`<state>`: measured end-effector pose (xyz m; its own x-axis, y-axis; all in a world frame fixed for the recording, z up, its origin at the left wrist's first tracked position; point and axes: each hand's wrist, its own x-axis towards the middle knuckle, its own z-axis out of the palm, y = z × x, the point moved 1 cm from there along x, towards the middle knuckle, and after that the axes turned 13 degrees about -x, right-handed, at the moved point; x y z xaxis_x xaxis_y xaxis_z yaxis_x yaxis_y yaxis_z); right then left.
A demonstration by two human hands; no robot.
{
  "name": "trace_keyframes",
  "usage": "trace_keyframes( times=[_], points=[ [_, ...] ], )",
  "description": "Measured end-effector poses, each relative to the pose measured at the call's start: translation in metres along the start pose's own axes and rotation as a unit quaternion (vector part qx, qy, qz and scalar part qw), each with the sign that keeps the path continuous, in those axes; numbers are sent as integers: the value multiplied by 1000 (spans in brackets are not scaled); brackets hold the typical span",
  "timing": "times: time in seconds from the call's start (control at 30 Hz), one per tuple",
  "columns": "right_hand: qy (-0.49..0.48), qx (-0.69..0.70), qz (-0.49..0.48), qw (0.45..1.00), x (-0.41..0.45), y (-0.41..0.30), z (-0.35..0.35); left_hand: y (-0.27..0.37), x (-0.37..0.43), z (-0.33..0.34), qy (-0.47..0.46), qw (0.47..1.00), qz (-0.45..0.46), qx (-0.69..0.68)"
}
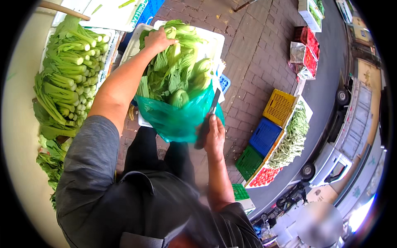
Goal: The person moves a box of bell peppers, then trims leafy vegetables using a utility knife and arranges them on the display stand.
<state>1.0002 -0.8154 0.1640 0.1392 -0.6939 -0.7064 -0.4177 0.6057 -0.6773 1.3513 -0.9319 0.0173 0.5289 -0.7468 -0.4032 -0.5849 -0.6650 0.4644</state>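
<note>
My left hand (159,41) is on the far side of a pile of leafy mustard greens (180,63), its thumb and fingers around one pale-stemmed head (170,33); some fingertips are hidden. The pile rests on a white foam box (217,42). A translucent green plastic bag (167,116) lies spread along the pile's near side, with a pale green head (179,98) at its mouth. To the right, my right hand (215,134) grips a dark knife (217,97) upright beside the bag. Blur hides which end is the blade.
Trimmed leafy stalks (68,80) fill a crate on the left, below a wooden pole (65,10). Rightward on the brick paving stand yellow (278,107), blue (265,136) and green crates (249,162), beside green beans (291,139) and red produce (266,176). A truck (333,164) is beyond.
</note>
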Motion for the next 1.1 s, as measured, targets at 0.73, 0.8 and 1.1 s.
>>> trace_keyframes(
  times=[0.73,0.8,1.1],
  points=[
    [-364,-154,-332,856,-27,-106,30,0,-340,-166,114,826,164,-527],
    [-411,-192,-331,827,-42,-116,43,-3,-376,-168,126,831,129,-527],
    [-413,-364,-621,558,-127,-142,102,-32,-476,-149,132,838,107,-519]
  ],
)
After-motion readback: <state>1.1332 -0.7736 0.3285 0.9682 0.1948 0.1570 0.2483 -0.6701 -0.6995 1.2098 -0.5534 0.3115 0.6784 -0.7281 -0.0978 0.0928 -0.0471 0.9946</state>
